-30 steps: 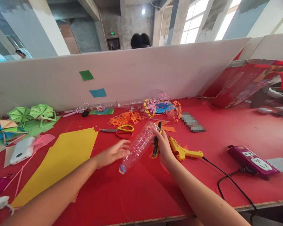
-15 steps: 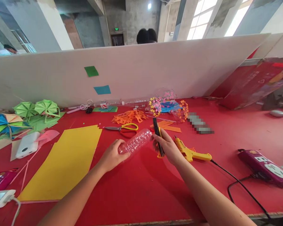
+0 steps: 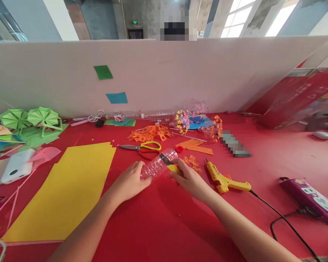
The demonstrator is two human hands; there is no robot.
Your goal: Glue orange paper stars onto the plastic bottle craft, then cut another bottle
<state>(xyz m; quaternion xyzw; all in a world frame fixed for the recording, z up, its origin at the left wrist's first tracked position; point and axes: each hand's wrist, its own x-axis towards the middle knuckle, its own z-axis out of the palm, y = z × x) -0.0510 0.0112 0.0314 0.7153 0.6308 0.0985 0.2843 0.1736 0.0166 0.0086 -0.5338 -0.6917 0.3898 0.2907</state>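
Note:
My left hand (image 3: 132,180) is wrapped round the lower end of a clear ribbed plastic bottle (image 3: 156,166), which lies tilted over the red table. In my right hand (image 3: 186,176) is a yellow and black utility knife (image 3: 172,167), its dark front end against the bottle's upper side. Whether the blade has gone into the plastic I cannot tell. Just behind the bottle are scissors (image 3: 150,146) with yellow and red handles. A red bottle cap (image 3: 179,149) and small orange paper stars (image 3: 192,162) lie close to my right hand.
A yellow glue gun (image 3: 225,179) with a black cord lies to the right, near a purple power strip (image 3: 310,198). Yellow paper sheets (image 3: 68,189) cover the left. Orange scraps (image 3: 150,133), star-covered bottles (image 3: 192,112) and a white partition (image 3: 153,72) stand behind.
The utility knife, upright beside the bottle before, has come down and left onto it in my right hand. My left hand still grips the bottle. The view has shifted slightly.

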